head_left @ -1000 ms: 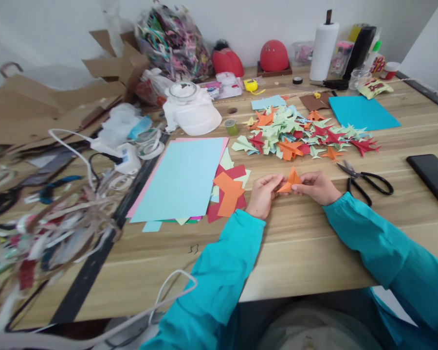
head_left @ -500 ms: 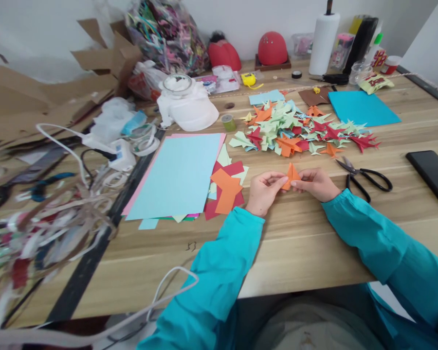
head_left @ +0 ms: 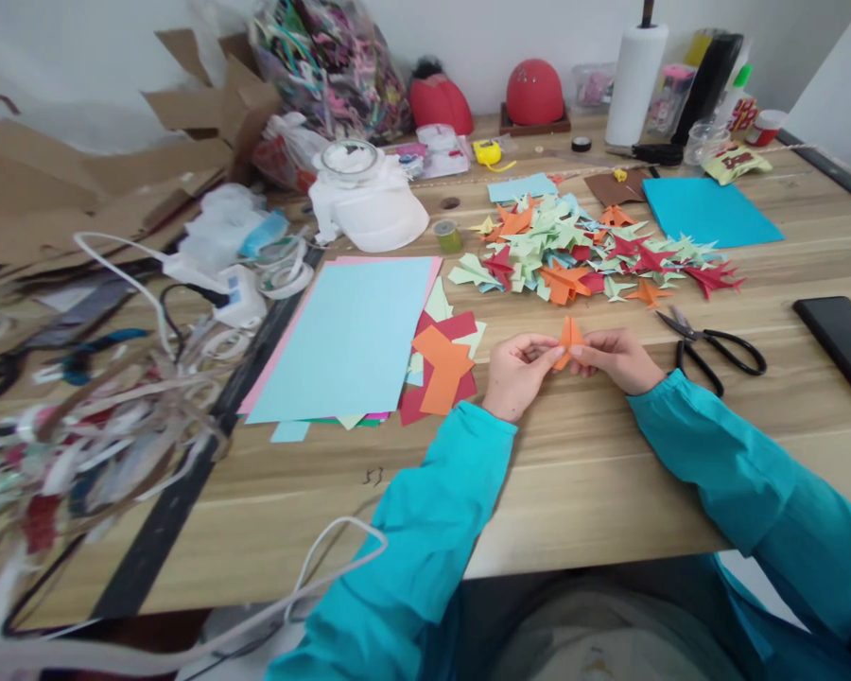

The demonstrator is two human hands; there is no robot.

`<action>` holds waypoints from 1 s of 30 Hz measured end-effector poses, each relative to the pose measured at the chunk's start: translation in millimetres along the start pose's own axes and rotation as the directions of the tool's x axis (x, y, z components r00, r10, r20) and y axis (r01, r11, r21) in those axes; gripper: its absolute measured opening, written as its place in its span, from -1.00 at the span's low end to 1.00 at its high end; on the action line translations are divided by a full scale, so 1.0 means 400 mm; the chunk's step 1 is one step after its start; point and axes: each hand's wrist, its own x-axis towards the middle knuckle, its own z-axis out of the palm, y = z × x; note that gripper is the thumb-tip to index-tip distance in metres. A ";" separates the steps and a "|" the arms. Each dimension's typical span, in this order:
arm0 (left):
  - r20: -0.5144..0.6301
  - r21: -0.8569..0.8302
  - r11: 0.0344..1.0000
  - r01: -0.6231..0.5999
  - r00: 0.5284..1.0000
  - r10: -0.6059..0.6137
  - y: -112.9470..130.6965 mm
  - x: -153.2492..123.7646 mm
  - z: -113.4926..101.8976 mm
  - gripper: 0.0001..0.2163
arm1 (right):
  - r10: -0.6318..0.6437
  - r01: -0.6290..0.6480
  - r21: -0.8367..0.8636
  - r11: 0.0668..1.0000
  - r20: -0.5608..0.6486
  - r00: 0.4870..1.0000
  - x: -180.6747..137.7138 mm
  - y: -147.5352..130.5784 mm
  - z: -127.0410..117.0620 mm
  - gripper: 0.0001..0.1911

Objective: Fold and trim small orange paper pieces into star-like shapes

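Note:
Between my two hands, just above the wooden table, is a small folded piece of orange paper (head_left: 570, 337) with a pointed top and a crease down its middle. My left hand (head_left: 519, 371) pinches its left side with thumb and fingers. On the other side, my right hand (head_left: 618, 357) grips the lower right part, thumb in front. The fingers cover the paper's lower corners. Beyond the hands lies a heap of folded paper planes (head_left: 553, 241) in green, orange, red and blue. Close to my right wrist rest black-handled scissors (head_left: 709, 345), blades slightly apart.
Left of my hands lie orange and red paper pieces (head_left: 445, 374) and a stack of light blue sheets (head_left: 347, 331). A phone (head_left: 841, 345) is at the right. Bright blue paper (head_left: 713, 210) lies behind. Cords and ribbons (head_left: 134, 426) clutter the left side; a white cable (head_left: 340, 563) crosses the front edge.
The orange paper looks narrower at the top, and its two sides stand up more around the middle crease. Both hands keep their hold. The whole view has shifted slightly.

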 end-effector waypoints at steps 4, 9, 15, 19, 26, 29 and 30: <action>0.038 -0.028 0.999 0.025 0.999 -0.024 -0.003 0.001 -0.002 -0.80 | -0.027 0.027 -0.033 0.999 0.015 1.000 0.000 0.000 0.001 -0.59; 0.066 -0.097 0.990 0.100 0.993 -0.094 -0.004 0.000 0.002 -0.77 | -0.044 0.044 -0.046 0.998 0.015 0.999 0.000 0.001 0.002 -0.59; 0.035 -0.011 0.999 0.032 0.999 -0.031 -0.010 0.001 0.000 -0.79 | -0.046 0.047 -0.064 0.997 0.026 0.999 -0.001 0.001 0.004 -0.61; 0.059 -0.049 0.997 0.066 0.996 -0.063 -0.012 0.002 -0.002 -0.79 | -0.049 0.051 -0.050 0.997 0.042 0.998 -0.002 0.001 0.005 -0.63; 0.074 -0.066 0.995 0.076 0.995 -0.071 -0.009 -0.002 0.002 -0.68 | -0.052 0.053 0.032 0.998 -0.028 0.998 0.003 0.007 0.004 -0.62; 0.108 -0.045 0.994 0.099 0.990 -0.093 -0.009 -0.005 0.003 -0.69 | -0.051 0.054 0.081 0.995 -0.035 0.998 0.005 0.007 0.004 -0.63; 0.124 -0.042 0.994 0.104 0.987 -0.098 -0.009 -0.006 0.004 -0.71 | -0.047 0.049 0.096 0.994 -0.027 0.999 0.006 0.006 0.005 -0.63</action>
